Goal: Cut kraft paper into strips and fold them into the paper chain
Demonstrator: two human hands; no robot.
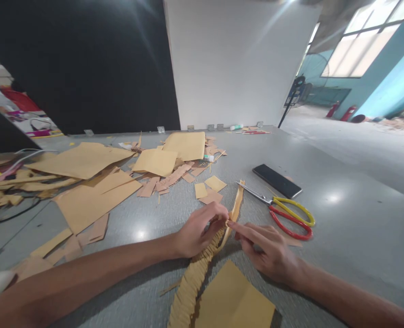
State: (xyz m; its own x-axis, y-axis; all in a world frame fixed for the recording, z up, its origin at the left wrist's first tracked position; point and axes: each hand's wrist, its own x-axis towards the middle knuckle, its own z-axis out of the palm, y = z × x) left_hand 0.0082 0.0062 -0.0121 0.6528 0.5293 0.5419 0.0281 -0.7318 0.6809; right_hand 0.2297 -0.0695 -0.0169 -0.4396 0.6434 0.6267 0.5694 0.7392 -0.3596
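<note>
A long tan paper strip [191,282], folded into many tight overlapping pleats, runs from the bottom edge up to my hands. My left hand [200,230] is closed on its upper end, the fingertips pinching it. From the other side, my right hand [268,250] meets the same end with closed fingers, its index fingertip pressing there. A narrow flat paper band [237,200] comes out past the fingertips and points away from me. The exact fold between the fingers is hidden. Below the hands lies a tan paper sheet [236,296], partly beside the pleated strip.
Scissors [292,216] with red and yellow handles lie right of the band, near a black phone [277,180]. Small paper squares [216,183] lie ahead. Larger tan sheets [85,160] and scraps cover the left. Glue sticks [236,127] lie near the upright panel [239,64].
</note>
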